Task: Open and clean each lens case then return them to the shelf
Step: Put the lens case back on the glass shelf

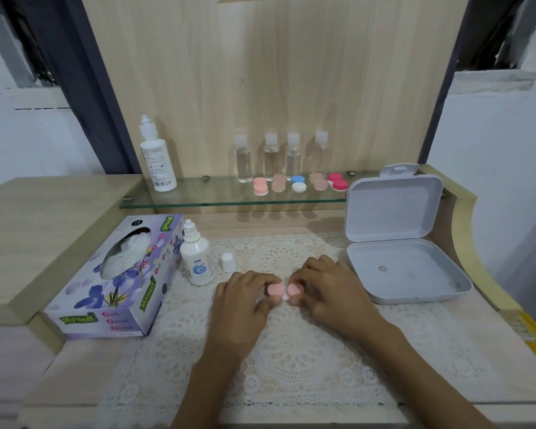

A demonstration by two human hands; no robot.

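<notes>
Pink lens case [283, 291] with two round caps is sitting between both hands over the lace mat [291, 360]. Left hand [245, 300] fingers are pinching one side, and right hand [331, 286] fingers are pinching the other.

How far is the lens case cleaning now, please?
Done: solution bottle uncapped. In hand: left hand and right hand grip one pink lens case, caps on. Left: clean it, shelve it; five cases on the glass shelf, cleaned or not unclear.

Gripping the pink lens case [283, 291], one cap in the left hand [245, 301] and the other in the right hand [334, 289], low over the lace mat [291, 366] on the table [84, 360], near the open grey box [406, 274].
</notes>
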